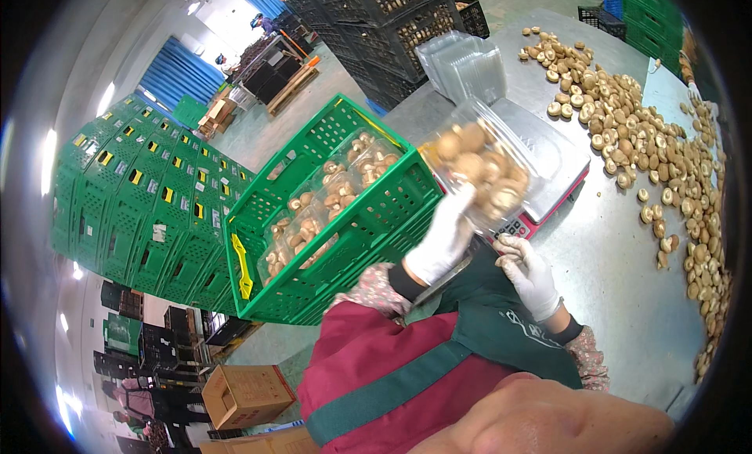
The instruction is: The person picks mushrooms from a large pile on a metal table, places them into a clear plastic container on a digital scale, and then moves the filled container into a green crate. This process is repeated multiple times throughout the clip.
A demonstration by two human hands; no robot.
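My left hand [443, 233], in a white glove, holds a clear plastic clamshell box [479, 166] filled with brown-capped mushrooms, tilted above a digital scale [564, 166]. My right hand [529, 275], gloved too, is at the near corner of the box with thumb and fingers close together; whether it grips the edge cannot be told. On the left, a green plastic crate [376, 219] contains several filled clear boxes [338, 192]. Nested clear plastic boxes [464, 66] stand behind the scale. Loose mushrooms [634, 125] are spread over the metal table [587, 266] to the right.
Black crates [376, 31] of mushrooms are stacked behind the table. Stacked green crates [147, 201] stand at left, with an open cardboard box [249, 395] below them. Another person's gloved hand [694, 91] is at the table's far right edge. More people are in the background.
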